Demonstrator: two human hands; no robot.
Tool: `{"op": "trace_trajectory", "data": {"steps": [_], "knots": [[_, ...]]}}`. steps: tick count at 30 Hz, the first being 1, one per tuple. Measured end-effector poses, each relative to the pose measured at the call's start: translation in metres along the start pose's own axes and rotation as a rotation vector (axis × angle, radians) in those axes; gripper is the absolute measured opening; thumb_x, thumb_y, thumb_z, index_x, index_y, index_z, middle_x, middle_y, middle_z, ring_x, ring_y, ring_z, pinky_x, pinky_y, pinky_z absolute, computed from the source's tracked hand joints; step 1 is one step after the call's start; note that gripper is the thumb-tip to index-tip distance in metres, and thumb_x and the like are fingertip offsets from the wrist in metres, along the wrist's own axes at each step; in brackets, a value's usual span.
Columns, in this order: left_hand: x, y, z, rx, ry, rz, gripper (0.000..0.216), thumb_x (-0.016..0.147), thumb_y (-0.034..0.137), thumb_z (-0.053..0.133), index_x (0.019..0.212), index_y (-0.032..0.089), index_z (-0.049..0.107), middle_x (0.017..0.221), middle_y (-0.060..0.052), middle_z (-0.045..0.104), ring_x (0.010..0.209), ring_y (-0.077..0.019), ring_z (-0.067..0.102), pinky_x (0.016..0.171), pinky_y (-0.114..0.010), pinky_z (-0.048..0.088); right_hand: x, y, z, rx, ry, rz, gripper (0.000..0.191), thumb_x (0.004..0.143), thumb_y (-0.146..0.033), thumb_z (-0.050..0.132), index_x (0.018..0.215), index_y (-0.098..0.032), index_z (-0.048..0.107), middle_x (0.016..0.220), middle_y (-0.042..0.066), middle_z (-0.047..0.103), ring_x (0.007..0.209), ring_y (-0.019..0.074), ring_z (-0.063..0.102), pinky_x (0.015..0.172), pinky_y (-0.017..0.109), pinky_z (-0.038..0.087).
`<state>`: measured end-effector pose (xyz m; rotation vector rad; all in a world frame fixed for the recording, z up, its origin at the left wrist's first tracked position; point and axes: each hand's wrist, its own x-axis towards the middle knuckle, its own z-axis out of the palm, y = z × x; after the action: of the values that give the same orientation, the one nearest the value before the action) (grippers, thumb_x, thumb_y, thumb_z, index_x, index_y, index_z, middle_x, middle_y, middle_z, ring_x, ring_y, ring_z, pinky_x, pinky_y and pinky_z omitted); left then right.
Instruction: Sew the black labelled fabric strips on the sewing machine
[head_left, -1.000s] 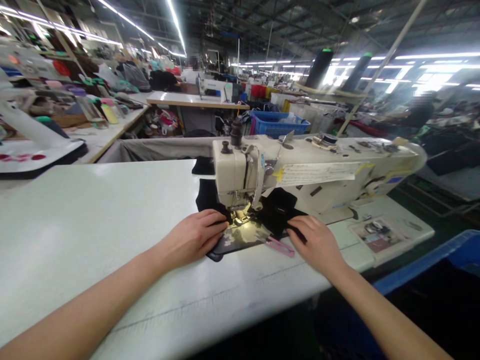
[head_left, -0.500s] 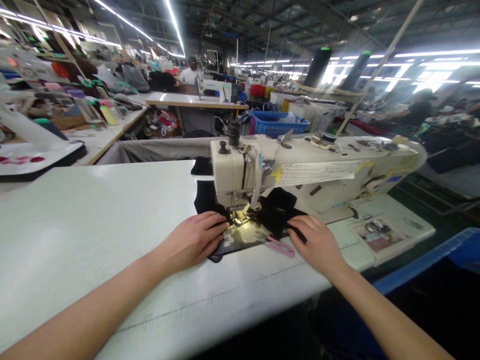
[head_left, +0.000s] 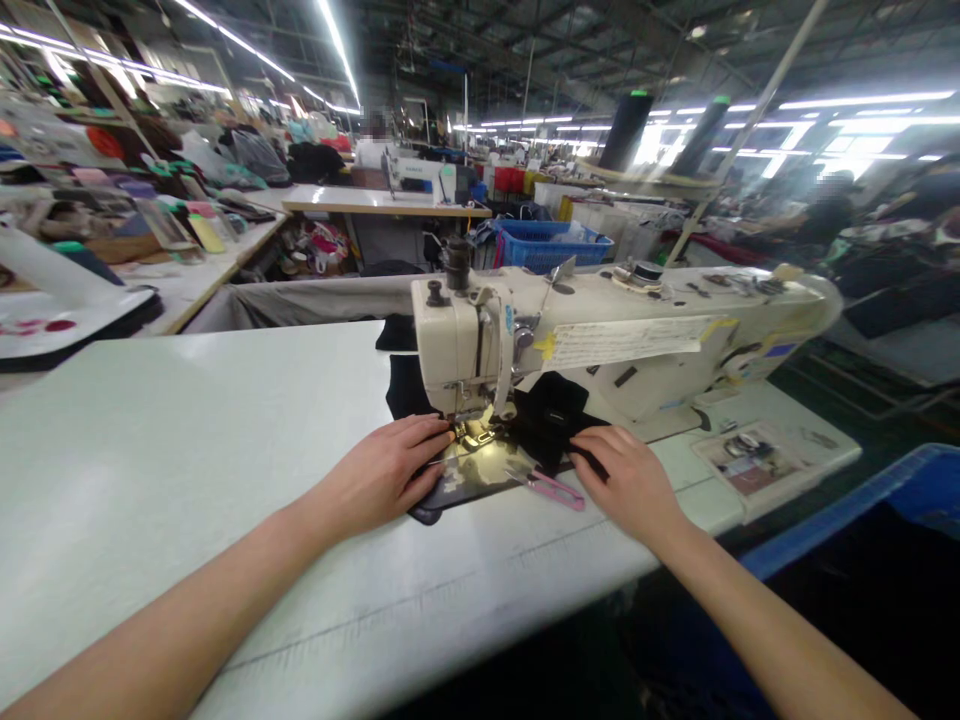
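Note:
Black fabric (head_left: 551, 410) lies under and behind the needle area of a cream sewing machine (head_left: 454, 345), with part of it (head_left: 407, 388) showing left of the head. My left hand (head_left: 394, 470) is beside the lit presser foot (head_left: 478, 436), fingers together and bent down on the fabric's near edge; its fingertips are partly hidden. On the other side, my right hand (head_left: 626, 480) pinches the fabric's right edge between thumb and fingers. Pink-handled thread snips (head_left: 556, 490) lie on the table between the hands, close to my right fingers.
The pale table (head_left: 187, 440) spreads left, with ruler marks along its front. A blue bin (head_left: 840, 530) holding dark material stands at lower right. Behind the machine are a blue basket (head_left: 551, 245) and another sewing table (head_left: 375, 200). Thread cones (head_left: 626, 130) stand above.
The whole view has shifted slightly. My left hand has slid a little back from the presser foot, while my right hand keeps its place on the fabric.

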<state>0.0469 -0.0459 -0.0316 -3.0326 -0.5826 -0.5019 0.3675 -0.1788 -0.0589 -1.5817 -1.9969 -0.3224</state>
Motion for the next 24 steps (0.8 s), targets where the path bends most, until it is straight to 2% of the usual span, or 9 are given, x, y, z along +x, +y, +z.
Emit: {"op": "trace_trajectory", "data": {"steps": [13,24], "knots": [[0.0005,-0.0005,-0.0004,-0.061,0.014,-0.008,0.037,0.102,0.027,0.044,0.13,0.014,0.064,0.134,-0.016,0.063,0.123,-0.0294,0.06,0.105,-0.048,0.053,0.0006,0.0004,0.0001,0.018,0.013,-0.014,0.015,0.098,-0.02,0.055,0.102,-0.015,0.068,0.101,0.012,0.072,0.093,0.0264,0.065,0.083,0.044,0.057],[-0.0003,-0.0016,0.0002,-0.041,-0.022,-0.029,0.038,0.101,0.029,0.044,0.131,0.015,0.064,0.134,-0.015,0.062,0.123,-0.0297,0.06,0.105,-0.048,0.052,0.0004,-0.0002,0.0,0.017,0.019,-0.009,0.016,0.098,-0.02,0.054,0.102,-0.016,0.069,0.102,0.012,0.072,0.094,0.0266,0.067,0.085,0.045,0.057]]}}
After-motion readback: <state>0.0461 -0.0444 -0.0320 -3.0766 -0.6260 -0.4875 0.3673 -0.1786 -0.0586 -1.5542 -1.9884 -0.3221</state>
